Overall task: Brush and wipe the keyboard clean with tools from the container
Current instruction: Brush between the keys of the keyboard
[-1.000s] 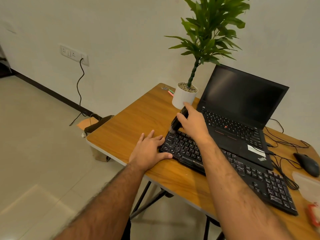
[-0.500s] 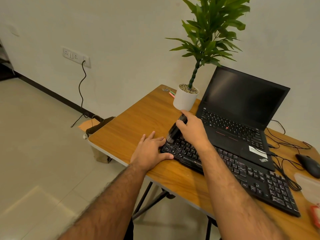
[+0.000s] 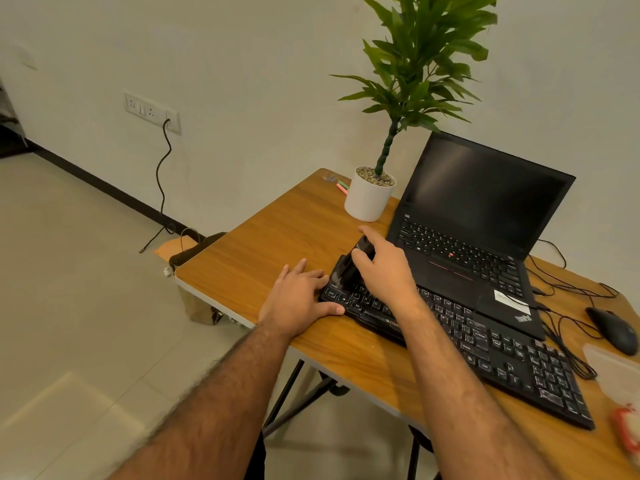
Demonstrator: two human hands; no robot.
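Black full-size plastic keyboard (image 3: pixel 460 337) lies under both my hands | right hand (image 3: pixel 384 268) grasps small black brush (image 3: pixel 349 268) on far-left keys | left hand (image 3: pixel 298 296) flat, steadying that end | step: brushing | next: sweep rightward along rows.

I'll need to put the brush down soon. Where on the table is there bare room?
The widest bare wood lies left of the keyboard and left hand, in front of the white plant pot. A narrow strip runs along the near edge. The right end is crowded: cables, mouse, container.
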